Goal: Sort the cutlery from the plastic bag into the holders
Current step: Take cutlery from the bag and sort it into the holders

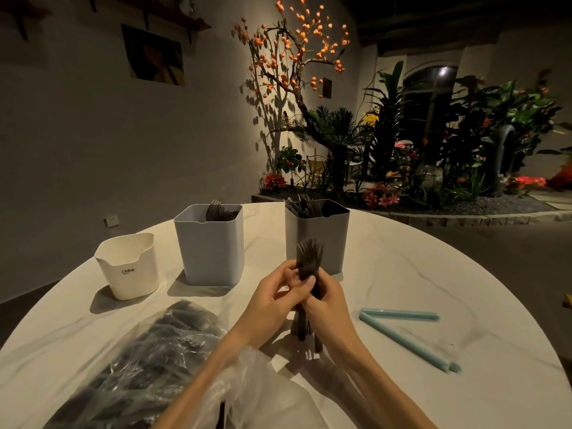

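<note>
Forks (309, 258) bunched upright, both hands' fingers (297, 284) clamped round handles; grey holder (322, 239) just behind, plastic bag (148, 360) left, on counter (402, 274).

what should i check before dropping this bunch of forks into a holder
1. Forks held firmly: ok, left hand and right hand both curl round the handles.
2. Tines pointing one way: ok, all up.
3. Bunch is forks only: cannot tell, handles hidden.
4. Room in grey holder: ok, right side looks free.
5. Light holder content: ok, forks in it too.
6. White holder content: cannot tell, inside not visible.
</note>
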Demonstrator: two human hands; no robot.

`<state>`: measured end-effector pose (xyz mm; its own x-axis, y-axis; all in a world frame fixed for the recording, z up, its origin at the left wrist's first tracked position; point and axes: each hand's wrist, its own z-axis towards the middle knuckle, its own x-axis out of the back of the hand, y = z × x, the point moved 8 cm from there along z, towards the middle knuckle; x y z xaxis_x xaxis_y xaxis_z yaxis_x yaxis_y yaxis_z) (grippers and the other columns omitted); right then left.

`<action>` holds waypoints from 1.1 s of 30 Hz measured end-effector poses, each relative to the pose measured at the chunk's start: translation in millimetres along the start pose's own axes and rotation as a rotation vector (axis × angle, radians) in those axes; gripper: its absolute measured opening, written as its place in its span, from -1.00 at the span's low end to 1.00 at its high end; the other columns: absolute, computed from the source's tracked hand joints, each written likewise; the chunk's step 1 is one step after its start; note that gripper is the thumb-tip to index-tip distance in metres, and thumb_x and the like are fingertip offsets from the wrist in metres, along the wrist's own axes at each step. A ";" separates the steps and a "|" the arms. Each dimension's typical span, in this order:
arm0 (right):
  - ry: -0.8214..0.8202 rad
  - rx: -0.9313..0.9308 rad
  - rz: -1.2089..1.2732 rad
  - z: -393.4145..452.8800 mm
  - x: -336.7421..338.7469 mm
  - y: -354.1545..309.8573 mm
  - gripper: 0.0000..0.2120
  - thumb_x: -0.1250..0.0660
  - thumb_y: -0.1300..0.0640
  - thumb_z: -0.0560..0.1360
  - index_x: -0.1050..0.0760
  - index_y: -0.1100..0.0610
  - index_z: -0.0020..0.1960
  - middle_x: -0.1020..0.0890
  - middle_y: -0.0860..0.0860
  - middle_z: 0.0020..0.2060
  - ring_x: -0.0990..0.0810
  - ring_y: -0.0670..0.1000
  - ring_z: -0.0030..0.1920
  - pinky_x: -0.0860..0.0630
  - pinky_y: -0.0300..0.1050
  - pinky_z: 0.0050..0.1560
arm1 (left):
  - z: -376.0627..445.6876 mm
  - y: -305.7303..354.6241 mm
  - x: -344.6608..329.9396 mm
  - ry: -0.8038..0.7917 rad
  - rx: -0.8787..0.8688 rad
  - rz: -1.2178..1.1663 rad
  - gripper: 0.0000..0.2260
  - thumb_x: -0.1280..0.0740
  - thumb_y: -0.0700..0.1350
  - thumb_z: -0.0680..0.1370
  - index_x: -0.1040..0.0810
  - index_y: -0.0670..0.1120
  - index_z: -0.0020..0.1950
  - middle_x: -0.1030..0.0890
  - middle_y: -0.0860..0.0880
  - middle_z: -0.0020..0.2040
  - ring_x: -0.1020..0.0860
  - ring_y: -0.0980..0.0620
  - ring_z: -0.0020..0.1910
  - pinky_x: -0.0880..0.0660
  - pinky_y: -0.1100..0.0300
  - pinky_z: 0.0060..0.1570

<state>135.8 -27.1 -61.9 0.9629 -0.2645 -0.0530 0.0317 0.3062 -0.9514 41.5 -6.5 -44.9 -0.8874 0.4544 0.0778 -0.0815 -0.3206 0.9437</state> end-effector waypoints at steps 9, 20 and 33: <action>0.059 -0.138 0.178 1.8 7.9 6.3 -0.71 -0.37 0.09 0.57 -0.49 0.14 -0.31 -0.36 -0.01 -0.54 -0.28 -0.06 -0.48 -0.27 -0.24 -0.47 | 2.3 -5.5 6.7 0.027 0.023 0.008 -0.45 -0.30 0.37 0.50 -0.59 0.02 0.30 -0.69 0.06 0.18 -0.62 0.05 0.23 -0.55 0.09 0.26; -0.112 -0.164 0.147 54.9 -35.2 -49.2 -0.51 -0.41 -0.07 0.54 -0.30 0.05 -0.46 -0.28 -0.04 -0.56 -0.20 -0.08 -0.53 -0.20 -0.24 -0.48 | 14.4 15.4 79.7 0.357 0.153 -0.029 -0.86 -0.32 -0.08 0.64 -0.68 -0.06 0.05 -0.73 -0.04 -0.09 -0.71 -0.02 -0.06 -0.64 0.09 0.03; -0.156 0.048 -0.006 206.6 -204.4 -99.3 -0.37 -0.16 -0.32 0.60 -0.54 0.05 -0.48 -0.67 0.06 -0.24 -0.62 0.06 0.02 -0.37 0.09 0.26 | 57.8 77.9 254.6 0.552 0.114 0.293 -0.86 -0.34 -0.18 0.62 -0.69 -0.02 -0.03 -0.68 -0.04 -0.05 -0.65 0.00 -0.18 -0.49 0.21 -0.33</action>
<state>-8.8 185.5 106.0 0.9925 -0.1221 0.0035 0.0463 0.3492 -0.9359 -164.5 132.3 66.9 -0.9713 -0.1437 0.1898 0.2223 -0.2621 0.9391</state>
